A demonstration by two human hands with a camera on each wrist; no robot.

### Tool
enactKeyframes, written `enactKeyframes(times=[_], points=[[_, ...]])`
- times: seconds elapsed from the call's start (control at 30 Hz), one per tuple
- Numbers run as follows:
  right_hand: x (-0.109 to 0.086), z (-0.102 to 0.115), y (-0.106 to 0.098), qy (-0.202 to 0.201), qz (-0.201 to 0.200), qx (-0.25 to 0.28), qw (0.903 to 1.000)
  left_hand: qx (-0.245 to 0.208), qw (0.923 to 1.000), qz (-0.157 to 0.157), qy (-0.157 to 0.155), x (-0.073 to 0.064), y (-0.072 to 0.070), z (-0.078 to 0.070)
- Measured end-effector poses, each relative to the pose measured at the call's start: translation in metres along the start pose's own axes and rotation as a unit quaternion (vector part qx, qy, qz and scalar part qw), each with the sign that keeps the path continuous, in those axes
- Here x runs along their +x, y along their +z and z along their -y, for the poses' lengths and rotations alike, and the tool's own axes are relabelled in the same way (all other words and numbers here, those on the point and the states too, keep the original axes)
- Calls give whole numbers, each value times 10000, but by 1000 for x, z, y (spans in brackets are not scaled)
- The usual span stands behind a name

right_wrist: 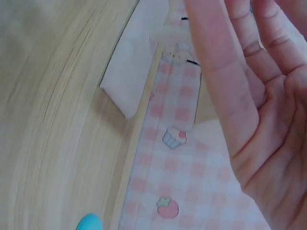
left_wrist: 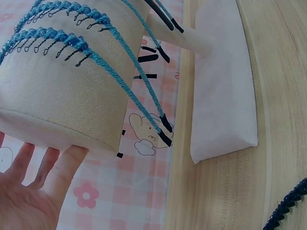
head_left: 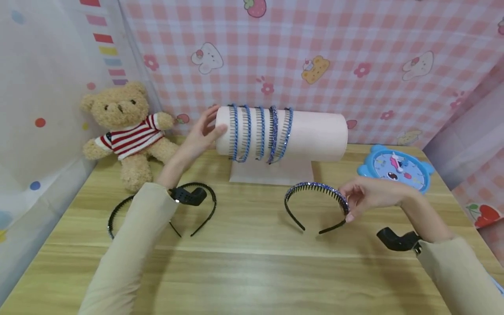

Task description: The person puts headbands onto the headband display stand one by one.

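A pale pink cylindrical headband stand (head_left: 324,135) stands at the back of the table, with several blue headbands (head_left: 247,131) looped over its left half. My left hand (head_left: 201,136) rests against the roll's left end; in the left wrist view its fingers (left_wrist: 62,175) are extended along the end's edge. At the right front of the stand, my right hand (head_left: 368,195) pinches one side of a black toothed headband (head_left: 315,186) with blue-purple sparkles, its ends pointing down toward the table. In the right wrist view the right hand (right_wrist: 244,91) shows, but that headband is not visible.
Black headbands (head_left: 214,203) lie on the wooden table (head_left: 236,275) at the left, partly behind my left forearm. A teddy bear (head_left: 127,131) in a striped shirt sits back left. A blue clock (head_left: 405,168) lies back right, near the right hand. Behind hangs a pink checked curtain (head_left: 244,43).
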State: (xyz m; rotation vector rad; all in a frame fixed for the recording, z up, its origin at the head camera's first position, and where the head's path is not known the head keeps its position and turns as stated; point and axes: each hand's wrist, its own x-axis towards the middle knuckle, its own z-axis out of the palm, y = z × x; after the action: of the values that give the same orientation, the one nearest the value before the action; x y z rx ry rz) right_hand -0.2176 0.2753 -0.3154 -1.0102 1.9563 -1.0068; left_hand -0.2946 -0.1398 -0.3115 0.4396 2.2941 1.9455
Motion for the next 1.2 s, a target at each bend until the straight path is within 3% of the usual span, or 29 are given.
enactKeyframes(times=[0.23,0.4,0.53,0.63,0.77,0.87,0.97,1.2], points=[[-25,-2,-1,564,-428,-101,9974,-29,10000,-13,-17,-1,-1,-1],[-40,-4,-4,859,-1073,12,9905,11,10000,11,-1,0,-1,-2],[-39,0,-8,1505,-1834,-129,9714,0,10000,45,-58,-7,3,-14],[-31,4,-12,1919,-2432,-501,9495,-2,9999,45,-109,-13,6,-23],[-17,12,-17,1977,-3193,-1073,9206,-11,9999,46,-94,-13,6,-22],[-8,18,-19,1830,-3629,-1233,9053,-38,9999,70,-75,-12,6,-22],[2,24,-20,1660,-3885,-1327,8966,-26,9999,84,-60,-12,6,-21],[19,34,-17,1530,-3942,-1731,8895,13,10000,73,-56,-13,6,-22]])
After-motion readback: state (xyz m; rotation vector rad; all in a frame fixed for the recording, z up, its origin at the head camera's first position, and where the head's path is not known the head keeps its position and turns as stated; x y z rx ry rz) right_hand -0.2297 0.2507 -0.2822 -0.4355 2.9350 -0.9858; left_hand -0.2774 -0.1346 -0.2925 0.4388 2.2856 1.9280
